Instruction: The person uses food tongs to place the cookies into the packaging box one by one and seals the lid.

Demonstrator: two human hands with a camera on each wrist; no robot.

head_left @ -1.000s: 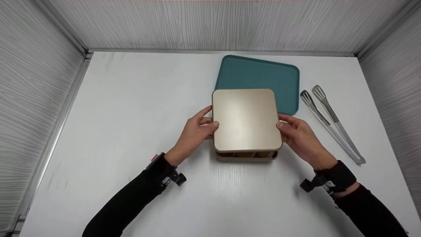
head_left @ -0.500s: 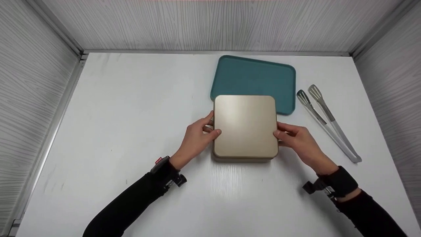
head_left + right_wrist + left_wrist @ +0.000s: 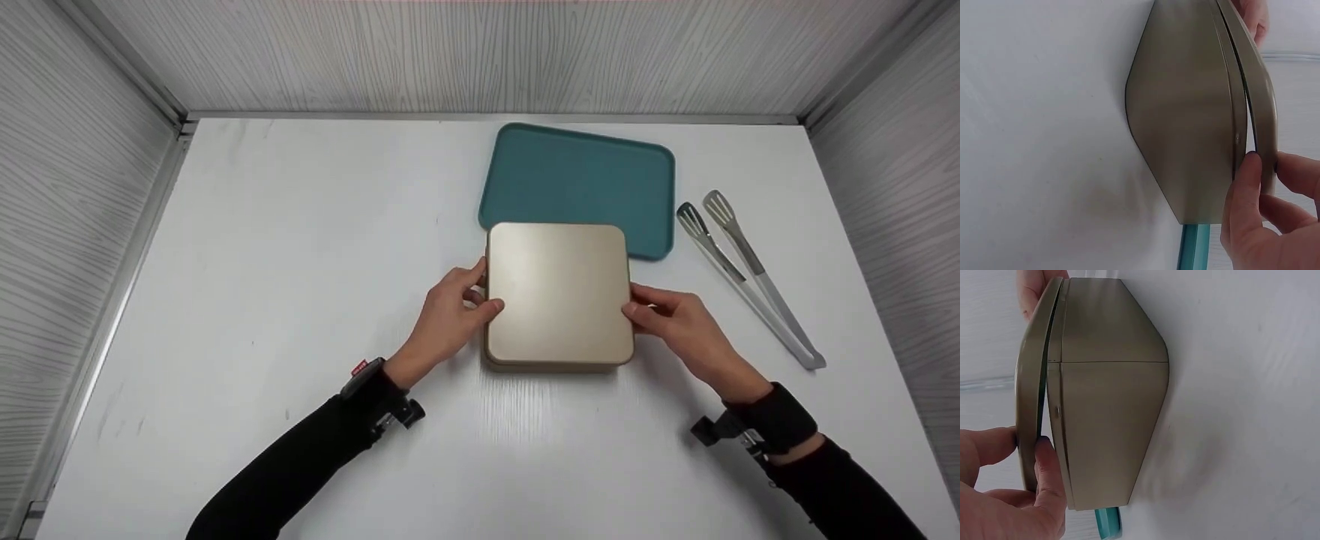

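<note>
**Two hands on one gold tin lid**

Head view: both of your hands pinch the flat square gold metal lid (image 3: 557, 291) at its side edges. Your left hand (image 3: 450, 316) grips the left edge, thumb on top and fingers curled below; your right hand (image 3: 679, 321) grips the right edge the same way. The lid sits over the square gold metal tin (image 3: 555, 366), of which only a thin strip shows along the near edge. The tin stands mid-table on the white table (image 3: 300, 262), its far edge overlapping the near rim of the teal rectangular plastic tray (image 3: 577, 176). Silver metal tongs (image 3: 746, 274) lie to the right of the tray, apart from your right hand.

Left wrist view: your left hand (image 3: 1010, 495) clamps the lid (image 3: 1030, 382) rim between thumb and fingers. A narrow gap shows between the lid and the tin (image 3: 1109, 399) body. A teal corner of the tray (image 3: 1108, 523) peeks out behind.

Right wrist view: your right hand (image 3: 1264, 219) pinches the lid (image 3: 1258, 90) edge; a slim gap to the tin (image 3: 1185, 112) is visible. The tray (image 3: 1193, 247) edge shows beyond the tin.
</note>
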